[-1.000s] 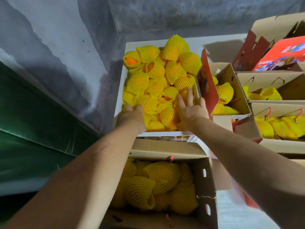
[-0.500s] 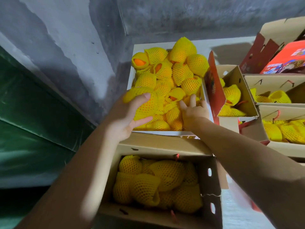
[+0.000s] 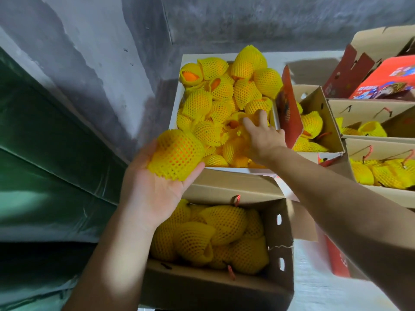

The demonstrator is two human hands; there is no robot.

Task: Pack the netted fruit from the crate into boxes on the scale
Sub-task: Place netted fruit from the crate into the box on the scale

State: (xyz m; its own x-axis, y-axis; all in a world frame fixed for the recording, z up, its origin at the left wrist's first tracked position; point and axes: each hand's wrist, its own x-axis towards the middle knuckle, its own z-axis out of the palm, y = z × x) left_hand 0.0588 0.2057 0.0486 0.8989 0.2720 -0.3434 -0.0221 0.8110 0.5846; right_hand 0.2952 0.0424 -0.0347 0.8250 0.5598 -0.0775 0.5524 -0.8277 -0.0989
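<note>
Crate (image 3: 174, 113), one: white, set against the grey wall (image 3: 112, 63), heaped with netted fruit; roughly twenty show, the exact count not readable. Its left edge sits tight to the wall, its right edge touches a red flap (image 3: 289, 108).

Fruit (image 3: 176, 157), one: in yellow net, orange showing through the mesh, lying on my upturned left hand (image 3: 152, 189). The fingers are loosely cupped under it, thumb at its near side. It hangs over the crate's near left corner, above the far flap of the near box.

Right hand (image 3: 262, 133), one: palm down in the crate by its right edge, fingers curled into the pile on a second fruit (image 3: 234, 124).

Near box (image 3: 202, 288), one: brown, open, directly below my left wrist, holding about eight netted fruit; room remains on top.

Further boxes, three, in a row at right: the first (image 3: 330, 122) beside the crate, part filled; the second (image 3: 368, 111) holding little; the third (image 3: 381, 194) nearly full.

Red printed carton (image 3: 386, 79), one, at the far right corner.

Green sheet (image 3: 45, 153) along the left.
</note>
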